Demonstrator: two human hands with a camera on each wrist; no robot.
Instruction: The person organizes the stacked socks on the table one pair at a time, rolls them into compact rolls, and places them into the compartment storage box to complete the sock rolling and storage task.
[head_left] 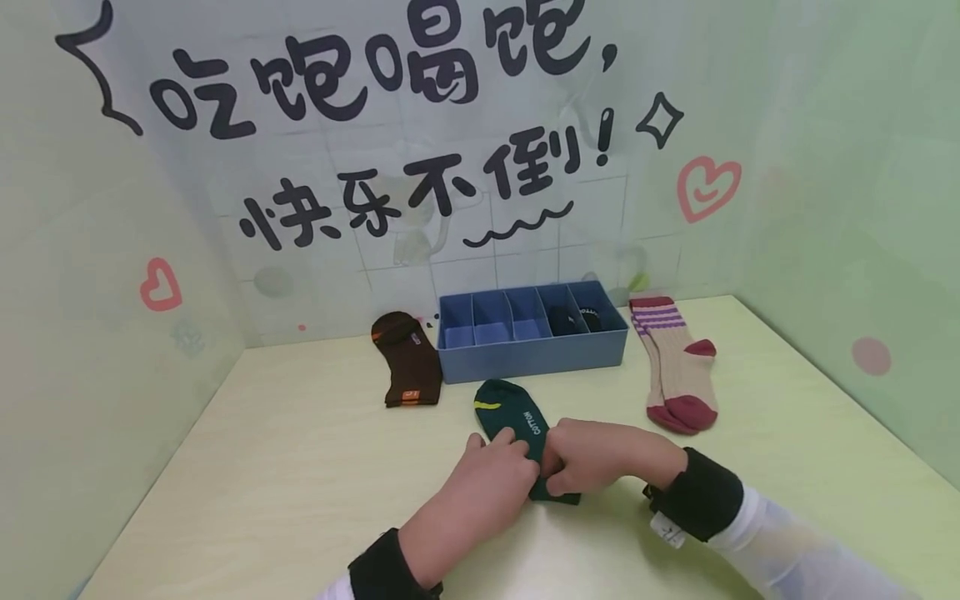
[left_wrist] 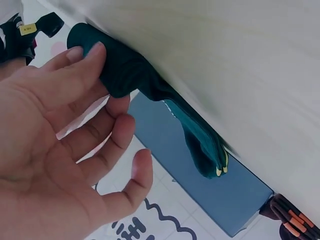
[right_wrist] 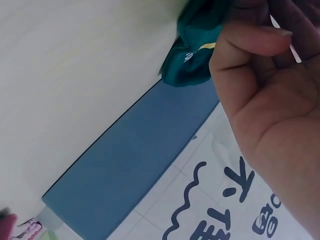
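Note:
A dark green sock (head_left: 510, 407) with a yellow stripe and white COTTON lettering lies on the table, toe end toward the box. My left hand (head_left: 487, 483) pinches the sock near its middle and cuff; in the left wrist view, the thumb and forefinger are on the green fabric (left_wrist: 125, 70) while the other fingers bend loosely. From the right side, my right hand (head_left: 600, 454) grips the sock near the cuff with curled fingers. The right wrist view shows its thumb bent in by the bunched green cloth (right_wrist: 187, 62); the fingertips are partly hidden.
Behind the sock stands a blue divided box (head_left: 525, 363), dark rolled socks (head_left: 562, 320) in its two right compartments. A brown sock pair (head_left: 412, 362) lies left of it, a beige and maroon pair (head_left: 678, 367) to the right. Printed curtain walls (head_left: 420, 275) border the table.

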